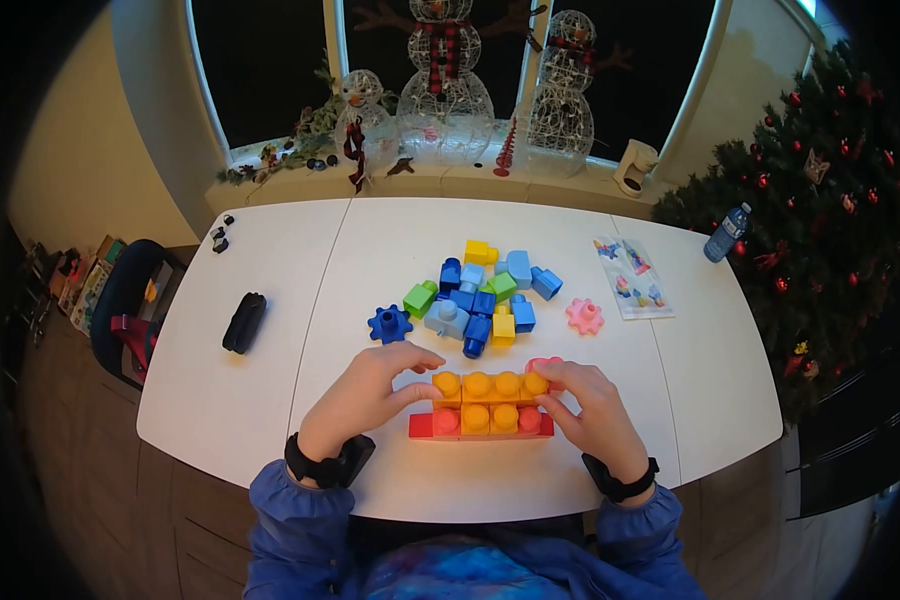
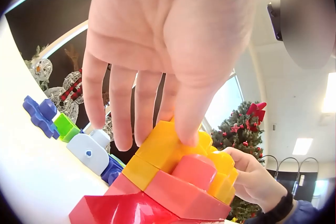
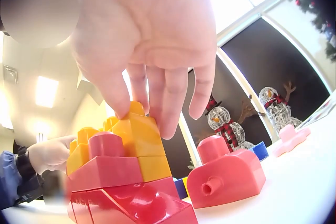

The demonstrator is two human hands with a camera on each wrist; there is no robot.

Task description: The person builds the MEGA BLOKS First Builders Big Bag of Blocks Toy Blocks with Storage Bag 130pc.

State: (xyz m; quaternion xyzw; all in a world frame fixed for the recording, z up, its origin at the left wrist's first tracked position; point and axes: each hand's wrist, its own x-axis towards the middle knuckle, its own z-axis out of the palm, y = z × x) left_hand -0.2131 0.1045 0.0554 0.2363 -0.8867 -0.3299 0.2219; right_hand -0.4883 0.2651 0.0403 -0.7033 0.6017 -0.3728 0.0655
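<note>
A low wall of toy building blocks stands in front of me. Its base is made of red blocks (image 1: 422, 426), with pink and yellow blocks on it and a top row of yellow blocks (image 1: 478, 386). My left hand (image 1: 375, 392) spans the top row's left end, thumb on the near side and fingers behind. At the other end my right hand (image 1: 592, 402) pinches the yellow end block (image 3: 140, 136) between thumb and fingers. Close behind that hand sits a loose rounded pink block (image 3: 227, 176), partly hidden in the head view.
Behind the wall lies a pile of blue, green and yellow blocks (image 1: 448, 318). A blue gear-shaped piece (image 1: 390, 324) and a pink one (image 1: 584, 317) flank it. A picture sheet (image 1: 634, 277) and a water bottle (image 1: 727, 233) are at the right, a black case (image 1: 244, 323) at the left.
</note>
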